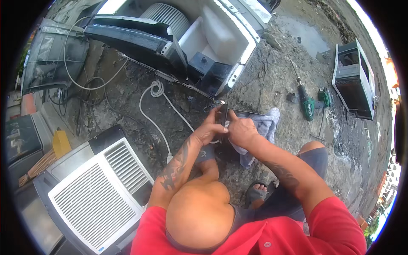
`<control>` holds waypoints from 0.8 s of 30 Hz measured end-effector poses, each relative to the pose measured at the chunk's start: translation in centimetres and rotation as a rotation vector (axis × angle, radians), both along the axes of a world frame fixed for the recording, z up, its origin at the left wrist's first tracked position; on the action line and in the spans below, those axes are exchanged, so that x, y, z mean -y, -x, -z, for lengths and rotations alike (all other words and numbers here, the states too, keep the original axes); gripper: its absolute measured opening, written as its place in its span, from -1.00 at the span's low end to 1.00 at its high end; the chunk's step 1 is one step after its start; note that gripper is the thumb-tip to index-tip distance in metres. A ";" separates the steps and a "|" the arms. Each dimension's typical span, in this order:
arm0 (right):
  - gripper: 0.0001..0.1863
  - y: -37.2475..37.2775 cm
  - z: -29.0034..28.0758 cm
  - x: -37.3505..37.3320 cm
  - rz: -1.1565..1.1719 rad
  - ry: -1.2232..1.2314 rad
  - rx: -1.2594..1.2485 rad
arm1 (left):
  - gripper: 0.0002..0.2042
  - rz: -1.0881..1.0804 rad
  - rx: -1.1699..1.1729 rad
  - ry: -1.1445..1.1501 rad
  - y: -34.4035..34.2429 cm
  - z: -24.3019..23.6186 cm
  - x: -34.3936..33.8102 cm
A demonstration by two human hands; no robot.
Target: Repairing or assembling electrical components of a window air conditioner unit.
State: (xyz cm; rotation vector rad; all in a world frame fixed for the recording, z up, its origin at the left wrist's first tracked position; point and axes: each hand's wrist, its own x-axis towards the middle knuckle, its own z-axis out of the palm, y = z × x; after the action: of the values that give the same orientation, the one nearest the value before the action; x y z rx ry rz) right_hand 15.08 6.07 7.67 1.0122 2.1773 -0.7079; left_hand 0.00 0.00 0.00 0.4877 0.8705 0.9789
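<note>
In front of me, my left hand is closed around a narrow dark panel, seen almost edge-on, with the thumb across its near part. My right hand is against the panel's right side, index finger stretched up along it and the other fingers curled; whatever they hold is hidden. A thin dark strip runs rightward from behind the right hand. Below it a grey cloth hangs toward the ground. Just beyond my hands stands an opened air conditioner, its blower wheel exposed.
A white power cord lies left of my hands. At the near left sits a white louvred front grille. On the rough ground to the right lie a green drill and a dark box-shaped housing. A broom is far left.
</note>
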 end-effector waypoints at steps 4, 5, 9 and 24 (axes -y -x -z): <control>-0.57 -1.7 1.8 1.6 -0.117 -0.245 -0.282 | -0.43 -0.282 0.119 0.330 -1.3 -1.1 -0.8; -0.57 -1.9 2.0 1.9 -0.126 -0.340 -0.417 | -0.44 -0.353 -0.016 0.316 -1.9 -0.7 -0.9; -0.53 -3.2 1.5 3.0 0.171 -0.314 -0.528 | -0.53 -0.451 -0.044 0.232 -4.3 -1.7 -1.6; -0.61 -4.3 0.6 4.3 -0.127 -0.097 -0.340 | -0.31 -0.453 -0.128 0.166 -4.8 -1.9 -1.7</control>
State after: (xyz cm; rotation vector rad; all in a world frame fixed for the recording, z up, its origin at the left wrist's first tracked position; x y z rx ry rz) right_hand 19.41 1.72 7.05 0.8385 2.5663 -0.7651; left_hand 4.84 1.70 1.87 0.2132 1.1982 1.2830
